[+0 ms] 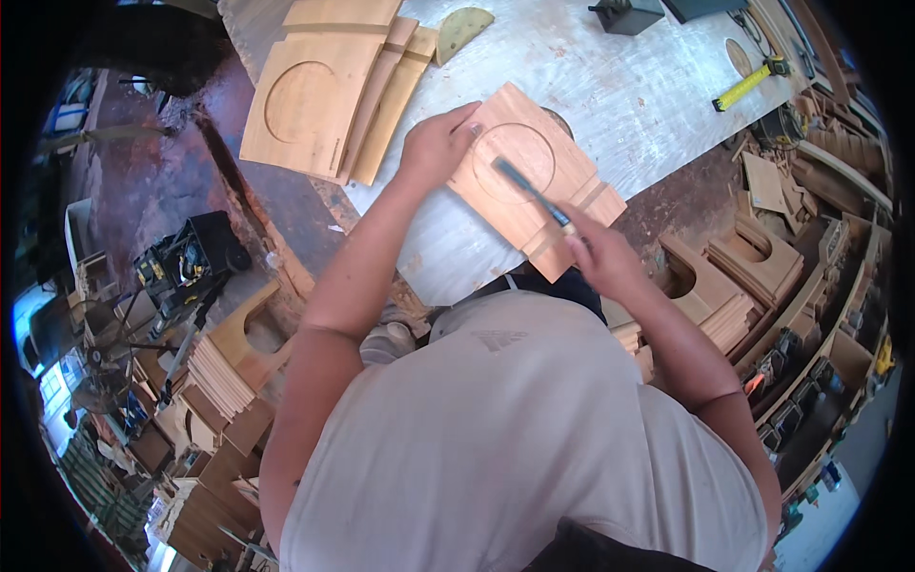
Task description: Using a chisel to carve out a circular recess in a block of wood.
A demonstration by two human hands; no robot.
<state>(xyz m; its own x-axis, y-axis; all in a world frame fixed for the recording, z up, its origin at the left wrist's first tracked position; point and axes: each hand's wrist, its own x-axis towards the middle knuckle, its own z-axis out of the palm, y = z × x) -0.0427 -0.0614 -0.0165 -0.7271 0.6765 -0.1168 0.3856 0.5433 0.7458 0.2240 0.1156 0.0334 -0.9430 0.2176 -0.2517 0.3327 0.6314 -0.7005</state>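
Observation:
A light wooden board [496, 191] with a round outline cut into its face and a groove across its near right end lies tilted at the bench's near edge. My left hand [440, 145] grips its far left edge, thumb on top; the fingers underneath are hidden. In my right hand [602, 255] is a chisel [527, 183] with a flat grey blade and pale handle. Its blade tip rests over the round outline, and the hand is low above the board's grooved end.
A metal-topped bench [591, 76] carries stacked wooden boards [310, 105] at the left, a half-round disc [464, 30], a yellow tape measure [748, 86] and a dark box [627, 14]. Cut-out wooden pieces [705, 286] stand at right, others [233, 348] at left, beside a tool bag [195, 257].

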